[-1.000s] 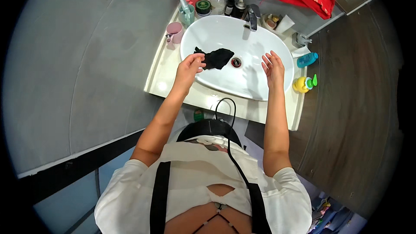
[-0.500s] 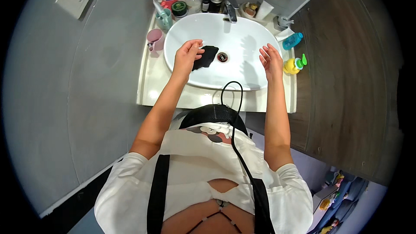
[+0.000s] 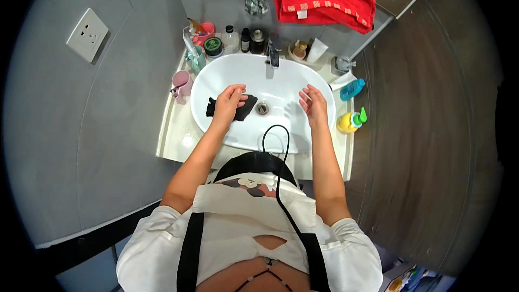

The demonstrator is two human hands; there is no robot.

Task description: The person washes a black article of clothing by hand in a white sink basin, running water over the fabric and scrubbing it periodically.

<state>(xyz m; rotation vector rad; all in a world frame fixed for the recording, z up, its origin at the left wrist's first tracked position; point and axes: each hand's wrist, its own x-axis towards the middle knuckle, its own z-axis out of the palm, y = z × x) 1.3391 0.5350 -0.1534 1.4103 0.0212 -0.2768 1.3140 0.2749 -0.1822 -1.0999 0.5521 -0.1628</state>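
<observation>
A crumpled black cloth (image 3: 246, 109) lies in the left half of the white oval washbasin (image 3: 289, 116), beside the drain (image 3: 262, 108). My left hand (image 3: 229, 104) hovers over that cloth, hiding its middle; its fingers are loosely bent and nothing shows in them. Over the basin's right side is my right hand (image 3: 315, 107), empty, with fingers apart and half curled. Both hands face each other with a wide gap between them. Behind the basin stands the tap (image 3: 274, 57).
Along the back are a green-lidded jar (image 3: 213, 47), several bottles and a white tube (image 3: 317, 50). At the left stands a pink mug (image 3: 182, 84). A blue bottle (image 3: 352, 90) and a yellow pump bottle (image 3: 350, 122) line the right. A red towel (image 3: 321, 2) hangs above.
The view has tilted up, so more of the wall and towel rail shows. Both hands stay raised over the basin, the right one somewhat further inward. The black cloth still lies in the basin.
</observation>
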